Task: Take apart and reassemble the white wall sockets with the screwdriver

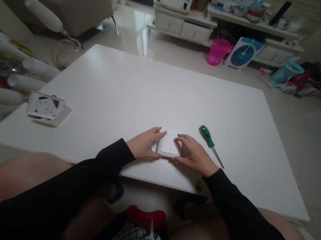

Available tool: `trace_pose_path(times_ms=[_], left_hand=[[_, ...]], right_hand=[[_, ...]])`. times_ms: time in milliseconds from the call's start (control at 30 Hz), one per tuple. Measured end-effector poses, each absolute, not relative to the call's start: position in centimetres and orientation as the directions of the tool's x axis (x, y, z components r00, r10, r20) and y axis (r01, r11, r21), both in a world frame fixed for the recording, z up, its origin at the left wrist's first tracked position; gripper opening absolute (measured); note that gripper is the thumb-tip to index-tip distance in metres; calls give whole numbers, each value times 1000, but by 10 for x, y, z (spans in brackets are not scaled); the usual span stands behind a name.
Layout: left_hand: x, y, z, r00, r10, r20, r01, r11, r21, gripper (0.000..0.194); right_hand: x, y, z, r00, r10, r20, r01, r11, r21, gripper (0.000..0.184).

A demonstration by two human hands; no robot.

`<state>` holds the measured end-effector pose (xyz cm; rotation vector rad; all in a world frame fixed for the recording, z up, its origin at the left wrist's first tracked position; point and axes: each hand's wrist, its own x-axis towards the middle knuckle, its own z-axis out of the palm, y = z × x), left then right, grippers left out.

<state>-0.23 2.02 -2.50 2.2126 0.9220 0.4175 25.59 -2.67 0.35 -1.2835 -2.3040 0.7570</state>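
A white wall switch (170, 144) with two rocker panels lies near the front edge of the white table (159, 91). My left hand (146, 143) grips its left side, thumb low and fingers at the upper corner. From the right, my right hand (194, 154) holds the opposite side in the same way. The undersides of the fingers and the back of the switch are hidden. Right of my right hand lies a screwdriver (207, 136) with a green handle, its shaft pointing toward the table's front right.
Small brownish pieces (198, 185), too small to name, sit by the front edge. At the left are a printed white box (46, 106) and a pale flat piece under it. Beyond the table stand a pink basket (218, 52) and a blue fan (243, 54). A red object (145, 218) is below, between my legs.
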Motion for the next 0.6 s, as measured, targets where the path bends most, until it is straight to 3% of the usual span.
trace_pose_path(times_ms=[600], left_hand=[[2,27,-23,694,720,-17,512,-477,715,90]], right_hand=[[256,-23,2,-483,874,48,677,408,-613,71]])
